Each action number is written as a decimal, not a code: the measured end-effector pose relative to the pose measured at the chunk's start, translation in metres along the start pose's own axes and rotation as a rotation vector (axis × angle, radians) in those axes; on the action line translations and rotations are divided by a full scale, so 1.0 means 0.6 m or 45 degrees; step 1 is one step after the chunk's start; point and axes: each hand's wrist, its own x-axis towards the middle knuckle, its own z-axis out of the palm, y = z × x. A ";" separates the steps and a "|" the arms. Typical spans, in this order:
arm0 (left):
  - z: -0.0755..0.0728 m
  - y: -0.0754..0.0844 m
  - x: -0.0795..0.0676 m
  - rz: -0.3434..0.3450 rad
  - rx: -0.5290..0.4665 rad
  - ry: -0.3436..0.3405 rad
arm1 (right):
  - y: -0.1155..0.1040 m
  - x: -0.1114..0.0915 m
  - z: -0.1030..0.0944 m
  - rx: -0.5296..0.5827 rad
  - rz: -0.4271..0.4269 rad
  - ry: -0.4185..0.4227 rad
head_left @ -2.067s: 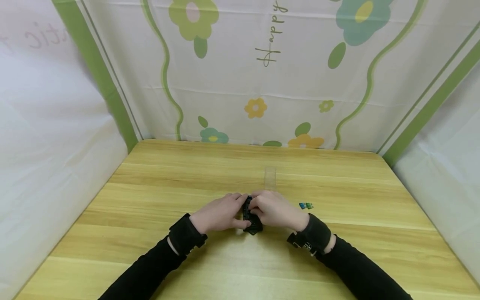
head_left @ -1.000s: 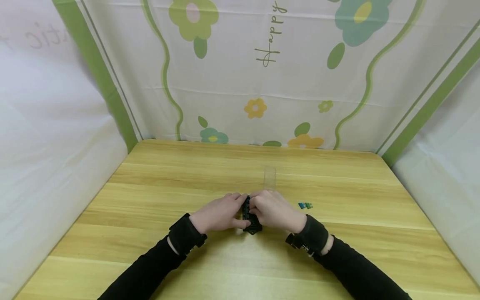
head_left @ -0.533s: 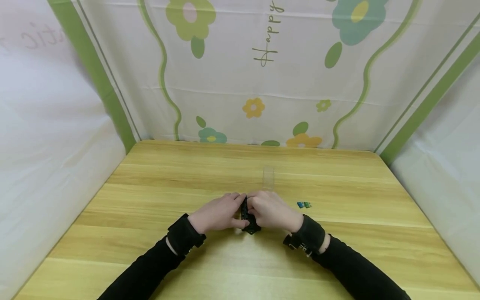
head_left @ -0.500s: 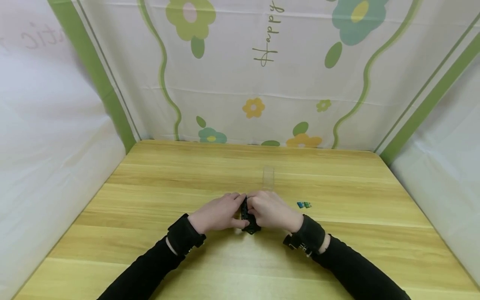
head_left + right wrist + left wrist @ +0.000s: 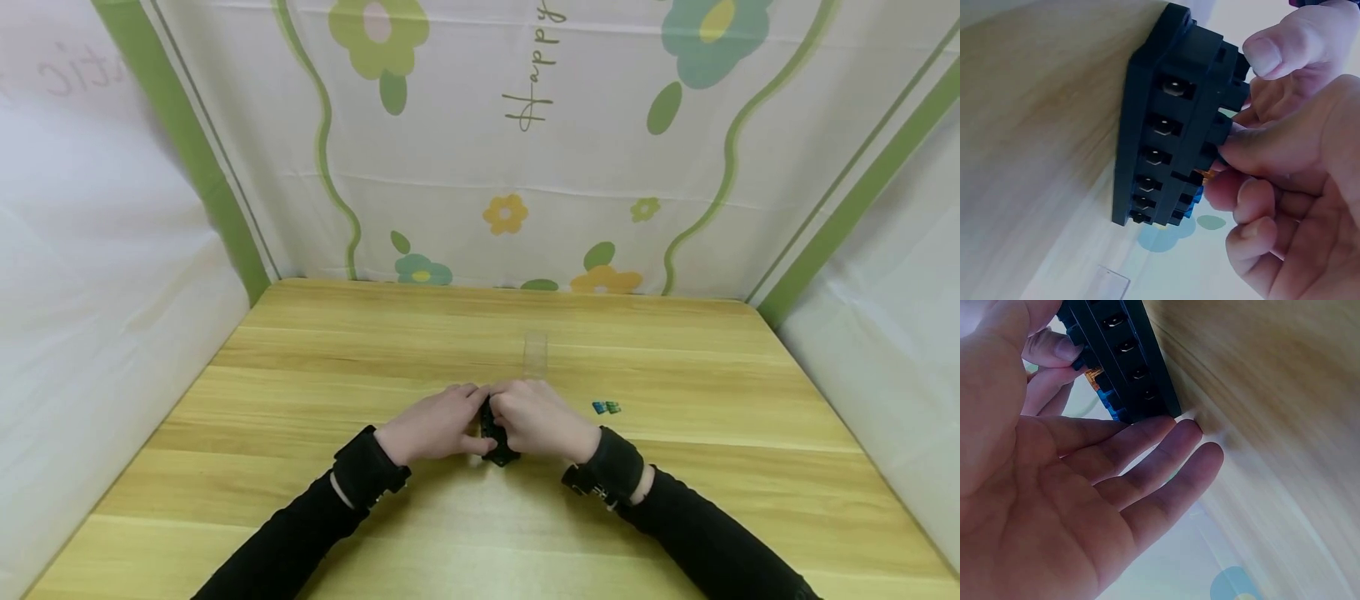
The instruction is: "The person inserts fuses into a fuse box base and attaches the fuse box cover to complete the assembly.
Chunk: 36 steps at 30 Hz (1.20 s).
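A black fuse box (image 5: 501, 455) sits on the table between both hands. Metal screw terminals run along its sides in the wrist views. My left hand (image 5: 435, 427) holds it by the ends, thumb on the near end and fingertips by the far end. From the right, my right hand (image 5: 546, 422) pinches at the top of the box with thumb and index finger. What lies between those fingertips is mostly hidden; it looks like a blade fuse in a slot. Just beyond them, an orange fuse (image 5: 1208, 175) and blue fuses (image 5: 1194, 203) sit in the box.
Two loose fuses, one blue (image 5: 599, 407) and one green (image 5: 613, 407), lie right of the hands. A clear plastic cover (image 5: 536, 353) lies flat behind the box. White flower-printed cloth (image 5: 450, 150) walls the table's back and sides.
The head view has shifted slightly, so everything drifts a little left. My right fingers have shifted slightly over the box and cover more of it. My left hand keeps its hold.
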 end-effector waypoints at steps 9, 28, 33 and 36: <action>-0.002 0.003 0.002 -0.016 0.016 -0.017 | 0.016 -0.002 -0.019 0.185 -0.001 -0.126; -0.001 -0.002 0.001 -0.015 0.000 -0.010 | 0.011 -0.001 -0.021 0.096 -0.005 -0.084; -0.001 -0.001 0.002 -0.011 0.006 0.000 | 0.001 -0.001 -0.018 -0.021 0.009 -0.061; 0.000 -0.001 0.003 -0.014 0.017 -0.001 | 0.000 -0.001 -0.013 -0.071 -0.020 -0.039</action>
